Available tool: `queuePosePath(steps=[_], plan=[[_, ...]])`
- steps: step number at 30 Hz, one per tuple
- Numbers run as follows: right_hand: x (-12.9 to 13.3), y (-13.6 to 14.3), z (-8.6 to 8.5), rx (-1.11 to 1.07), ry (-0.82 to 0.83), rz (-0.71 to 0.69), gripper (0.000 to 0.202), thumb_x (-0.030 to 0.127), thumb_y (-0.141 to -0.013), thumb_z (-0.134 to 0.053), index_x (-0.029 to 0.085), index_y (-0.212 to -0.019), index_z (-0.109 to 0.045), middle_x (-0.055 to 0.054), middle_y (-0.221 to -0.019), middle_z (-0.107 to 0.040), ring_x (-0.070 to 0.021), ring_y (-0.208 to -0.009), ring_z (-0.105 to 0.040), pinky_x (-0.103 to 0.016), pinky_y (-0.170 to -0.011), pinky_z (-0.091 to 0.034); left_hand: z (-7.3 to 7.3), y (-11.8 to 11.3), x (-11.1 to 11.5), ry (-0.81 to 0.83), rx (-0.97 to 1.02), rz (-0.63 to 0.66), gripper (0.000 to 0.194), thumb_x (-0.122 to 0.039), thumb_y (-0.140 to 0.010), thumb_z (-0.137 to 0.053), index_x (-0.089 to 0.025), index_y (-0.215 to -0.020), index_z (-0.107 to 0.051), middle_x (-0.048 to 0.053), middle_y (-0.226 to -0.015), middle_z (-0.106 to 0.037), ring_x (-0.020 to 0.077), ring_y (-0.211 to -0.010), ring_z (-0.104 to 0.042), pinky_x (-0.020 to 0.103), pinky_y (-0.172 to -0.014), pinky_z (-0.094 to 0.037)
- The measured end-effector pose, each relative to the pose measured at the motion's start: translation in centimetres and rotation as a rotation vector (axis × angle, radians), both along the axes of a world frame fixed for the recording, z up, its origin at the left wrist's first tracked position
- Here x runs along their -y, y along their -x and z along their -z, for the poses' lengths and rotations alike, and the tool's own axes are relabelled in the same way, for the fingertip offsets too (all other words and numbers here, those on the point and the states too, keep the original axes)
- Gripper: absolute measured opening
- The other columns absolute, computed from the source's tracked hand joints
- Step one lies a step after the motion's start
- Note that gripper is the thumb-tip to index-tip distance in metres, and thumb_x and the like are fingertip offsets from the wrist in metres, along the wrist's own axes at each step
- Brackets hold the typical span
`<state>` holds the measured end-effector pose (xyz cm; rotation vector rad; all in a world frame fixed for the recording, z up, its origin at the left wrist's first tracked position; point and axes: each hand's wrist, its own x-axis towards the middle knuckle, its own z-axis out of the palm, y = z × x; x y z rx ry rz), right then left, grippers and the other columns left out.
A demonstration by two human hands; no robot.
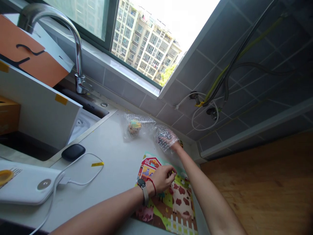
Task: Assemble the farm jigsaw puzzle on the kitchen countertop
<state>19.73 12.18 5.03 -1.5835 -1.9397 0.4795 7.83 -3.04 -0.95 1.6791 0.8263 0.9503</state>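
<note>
A colourful farm picture board (183,202), with a red barn, a spotted cow and a white fence, lies on the counter. Over its upper middle is my left hand (165,179), wearing a watch and a red cord, fingers curled and pinched together. Whatever they hold is too small to make out. My right hand (168,138) reaches inside a clear plastic bag (162,132) beyond the board. Glare on the plastic hides its fingers and the small dark contents. Left of it, a second clear bag (146,122) contains a bundle of small pieces (134,127).
At left, a white power bank (26,182) trails a white cable (84,183) near a black oval case (73,152). A sink (97,112) with a tall tap (78,62) holds boxes and a white panel (44,101). Wires (220,78) hang along the tiled wall.
</note>
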Motion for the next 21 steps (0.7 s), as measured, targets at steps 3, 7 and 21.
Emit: queuePosePath(steps=[3,7,21], plan=[[1.9,-2.1,0.3,0.038,0.063,0.005,0.044,0.045,-0.088,-0.077,0.017,-0.121,-0.069,-0.008,-0.115,-0.074,-0.0281,-0.104,-0.071,-0.045,-0.097,-0.057,0.5,-0.3,-0.5,0.116,0.126,-0.066,0.038,-0.030,-0.095,-0.060,-0.017,-0.130,-0.062,0.007,-0.105,-0.076,0.0176,-0.082,-0.070,0.029,-0.076,-0.056],[5.5,-4.5,0.1,0.069,0.089,0.046,0.058,0.044,-0.068,-0.084,0.018,-0.117,-0.070,-0.009,-0.107,-0.077,-0.0312,-0.101,-0.072,-0.046,-0.098,-0.055,0.8,-0.3,-0.9,0.149,0.139,-0.102,0.044,-0.028,-0.094,-0.058,-0.018,-0.137,-0.054,0.008,-0.114,-0.073,0.0184,-0.088,-0.070,0.032,-0.082,-0.058],[15.8,-19.9,1.8,0.076,0.047,0.610,0.058,0.056,-0.067,-0.075,0.016,-0.108,-0.069,-0.014,-0.102,-0.079,-0.0318,-0.094,-0.075,-0.044,-0.087,-0.059,0.8,0.0,-0.7,0.090,0.096,-0.029,0.031,-0.027,-0.095,-0.052,-0.018,-0.121,-0.064,0.002,-0.082,-0.076,0.0176,-0.074,-0.069,0.028,-0.072,-0.052]])
